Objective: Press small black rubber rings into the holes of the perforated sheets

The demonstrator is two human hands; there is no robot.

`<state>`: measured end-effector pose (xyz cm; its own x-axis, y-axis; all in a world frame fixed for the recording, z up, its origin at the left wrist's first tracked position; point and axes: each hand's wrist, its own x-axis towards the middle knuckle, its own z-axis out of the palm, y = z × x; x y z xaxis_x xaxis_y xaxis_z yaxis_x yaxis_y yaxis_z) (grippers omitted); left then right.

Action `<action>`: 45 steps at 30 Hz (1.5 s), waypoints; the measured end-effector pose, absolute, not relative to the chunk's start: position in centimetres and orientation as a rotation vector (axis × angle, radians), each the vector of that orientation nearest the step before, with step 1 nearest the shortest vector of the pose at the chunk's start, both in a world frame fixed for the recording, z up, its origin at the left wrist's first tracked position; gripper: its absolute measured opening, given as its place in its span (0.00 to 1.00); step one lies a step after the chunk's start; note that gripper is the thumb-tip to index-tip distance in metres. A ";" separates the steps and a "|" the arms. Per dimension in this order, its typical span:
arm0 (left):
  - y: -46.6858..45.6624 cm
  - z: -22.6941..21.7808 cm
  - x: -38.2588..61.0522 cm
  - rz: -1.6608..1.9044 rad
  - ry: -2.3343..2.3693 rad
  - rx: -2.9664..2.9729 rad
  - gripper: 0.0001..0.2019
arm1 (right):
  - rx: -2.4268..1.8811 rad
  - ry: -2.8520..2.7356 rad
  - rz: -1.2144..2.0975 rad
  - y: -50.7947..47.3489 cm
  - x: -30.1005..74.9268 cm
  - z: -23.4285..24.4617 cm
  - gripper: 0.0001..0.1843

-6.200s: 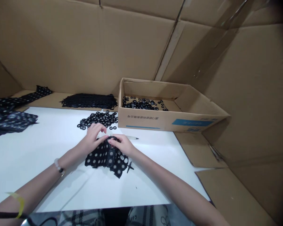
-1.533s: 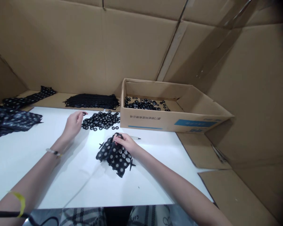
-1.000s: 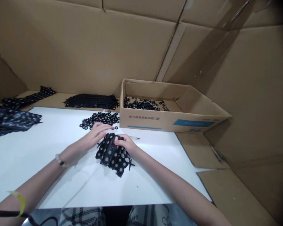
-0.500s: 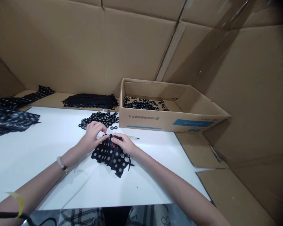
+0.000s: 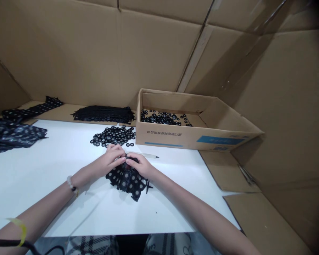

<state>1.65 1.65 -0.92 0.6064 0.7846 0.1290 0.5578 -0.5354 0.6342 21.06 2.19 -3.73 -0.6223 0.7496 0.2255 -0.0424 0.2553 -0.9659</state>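
A black perforated rubber sheet, full of round pale holes, lies bunched on the white table in front of me. My left hand pinches its far edge from the left, thumb against fingers. From the right, my right hand grips the same edge, its thumb meeting the left thumb. What sits right between the fingertips is too small to make out. Just beyond my hands lies a heap of small black rings. A pale pen-like tool with a dark tip rests behind my right hand.
An open cardboard box with more black rings inside stands at the back. Flattened black strips are stacked left of it. Further black perforated sheets lie at the far left. Cardboard walls enclose the white table.
My left fingers have come down from a raised position onto the sheet's edge, close against my right hand. The view has shifted slightly.
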 end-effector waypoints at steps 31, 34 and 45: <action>7.5 -3.4 -6.3 1.022 2.026 2.028 0.14 | -0.795 -1.184 1.731 2.5 21.0 -4.4 0.15; 7.0 -3.4 -5.1 0.909 2.087 2.157 0.16 | -0.780 -1.152 1.745 2.4 20.9 -4.4 0.13; 2.8 -2.1 1.0 0.705 1.062 2.094 0.18 | -0.676 -1.248 1.773 2.3 21.4 -3.7 0.10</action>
<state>1.04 2.81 -2.07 0.5209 0.8386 0.1594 0.4721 -0.4386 0.7647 21.35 2.26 -3.72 -0.4991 0.8657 0.0381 -0.3281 -0.1481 -0.9330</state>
